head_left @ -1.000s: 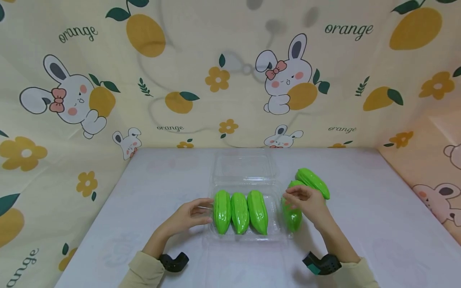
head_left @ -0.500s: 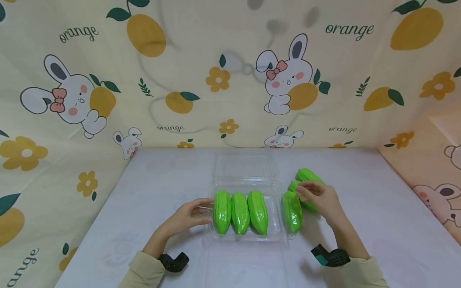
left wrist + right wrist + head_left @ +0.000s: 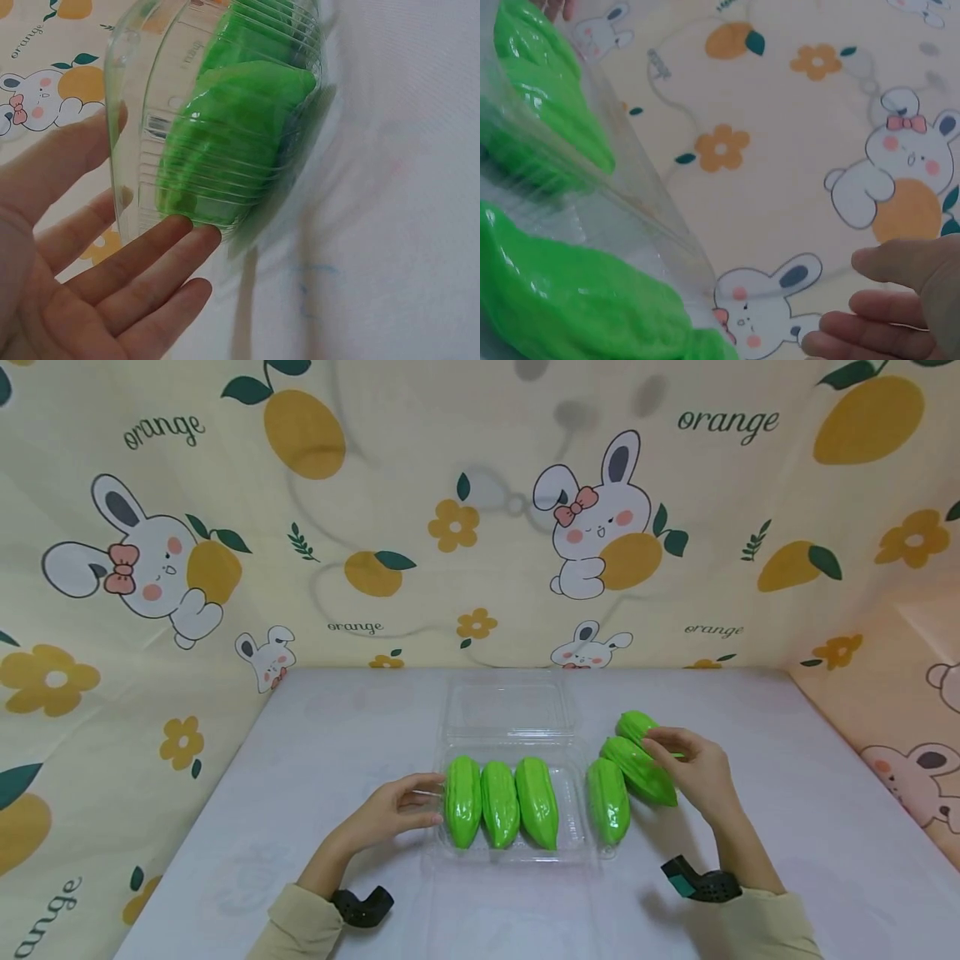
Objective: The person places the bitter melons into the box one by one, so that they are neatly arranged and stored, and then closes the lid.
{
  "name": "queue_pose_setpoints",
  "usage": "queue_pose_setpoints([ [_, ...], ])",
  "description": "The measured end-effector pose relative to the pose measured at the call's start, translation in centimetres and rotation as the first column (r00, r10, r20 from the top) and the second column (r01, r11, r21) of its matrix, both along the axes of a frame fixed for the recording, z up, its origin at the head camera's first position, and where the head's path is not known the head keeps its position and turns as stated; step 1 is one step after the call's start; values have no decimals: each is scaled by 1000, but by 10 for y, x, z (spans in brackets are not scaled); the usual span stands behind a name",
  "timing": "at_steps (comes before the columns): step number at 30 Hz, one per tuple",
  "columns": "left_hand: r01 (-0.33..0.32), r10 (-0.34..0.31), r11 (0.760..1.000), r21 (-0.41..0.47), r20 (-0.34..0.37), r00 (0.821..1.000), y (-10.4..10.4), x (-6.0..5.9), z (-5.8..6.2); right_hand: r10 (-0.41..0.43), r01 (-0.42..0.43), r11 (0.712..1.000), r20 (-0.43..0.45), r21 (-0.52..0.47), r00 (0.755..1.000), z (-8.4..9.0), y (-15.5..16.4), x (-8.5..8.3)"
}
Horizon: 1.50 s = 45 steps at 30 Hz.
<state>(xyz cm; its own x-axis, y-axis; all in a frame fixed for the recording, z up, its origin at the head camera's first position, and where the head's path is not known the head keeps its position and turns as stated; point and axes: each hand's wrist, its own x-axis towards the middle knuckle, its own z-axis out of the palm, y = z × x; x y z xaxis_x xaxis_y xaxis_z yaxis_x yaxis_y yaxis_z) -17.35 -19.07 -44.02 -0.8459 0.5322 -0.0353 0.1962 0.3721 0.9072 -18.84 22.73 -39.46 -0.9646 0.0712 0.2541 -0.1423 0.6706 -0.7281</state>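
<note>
A clear plastic clamshell box point(image 3: 573, 827) stands with its lid point(image 3: 510, 706) laid back. Three glossy green ridged gourds point(image 3: 498, 806) lie side by side inside it. My left hand point(image 3: 397, 810) is at the box's left side; in the left wrist view its fairly straight fingers point(image 3: 142, 300) reach the ribbed wall. Right of the box rest three more gourds: a near one point(image 3: 609, 802), a slanted middle one point(image 3: 637, 768) and a far one point(image 3: 635, 724). Over the far gourd my right hand point(image 3: 697, 768) hovers, partly hiding it. The right wrist view shows this hand with relaxed fingers, holding nothing.
The white tabletop point(image 3: 322, 718) meets a cloth backdrop point(image 3: 405, 468) printed with rabbits and oranges at the back and sides. Each wrist wears a black camera mount, one on the left point(image 3: 363, 906) and one on the right point(image 3: 701, 881).
My right hand has moved away to the right and slightly back, from above the near gourd to the far one, uncovering the near and middle gourds. The left hand stays put.
</note>
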Motion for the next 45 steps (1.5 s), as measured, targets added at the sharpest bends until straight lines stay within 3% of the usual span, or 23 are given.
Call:
queue_pose_setpoints([
  [5, 0, 0, 1000, 6, 6, 1000, 0, 1, 1, -44, 43, 999, -73, -4, 996, -4, 5, -3],
  [11, 1, -1, 1000, 11, 7, 1000, 0, 1, 1, -69, 67, 997, -58, -33, 996, -5, 12, -5],
  [16, 0, 0, 1000, 8, 7, 1000, 0, 0, 1, -88, 89, 989, 10, -118, 996, -48, 44, -31],
  [18, -1, 1, 1000, 8, 8, 1000, 0, 0, 1, -103, 102, 985, 0, -138, 995, -72, 58, -45],
  [21, -1, 1, 1000, 6, 8, 1000, 0, 0, 1, -126, 122, 982, -19, -145, 992, -90, 66, -55],
  [24, -5, 5, 1000, 5, 18, 1000, 0, 1, 1, -126, 125, 985, 3, -122, 992, -87, 65, -52],
  [31, -7, 7, 1000, 4, 19, 1000, 1, 1, 3, -55, 77, 989, 169, -127, 984, -37, 37, -22],
  [34, -7, 7, 1000, 5, 18, 1000, 1, 1, 3, -40, 67, 989, 198, -133, 979, -29, 32, -17],
  [45, -5, 5, 1000, 0, 15, 1000, 1, 0, 2, -61, 104, 985, 283, -139, 957, -41, 38, -23],
])
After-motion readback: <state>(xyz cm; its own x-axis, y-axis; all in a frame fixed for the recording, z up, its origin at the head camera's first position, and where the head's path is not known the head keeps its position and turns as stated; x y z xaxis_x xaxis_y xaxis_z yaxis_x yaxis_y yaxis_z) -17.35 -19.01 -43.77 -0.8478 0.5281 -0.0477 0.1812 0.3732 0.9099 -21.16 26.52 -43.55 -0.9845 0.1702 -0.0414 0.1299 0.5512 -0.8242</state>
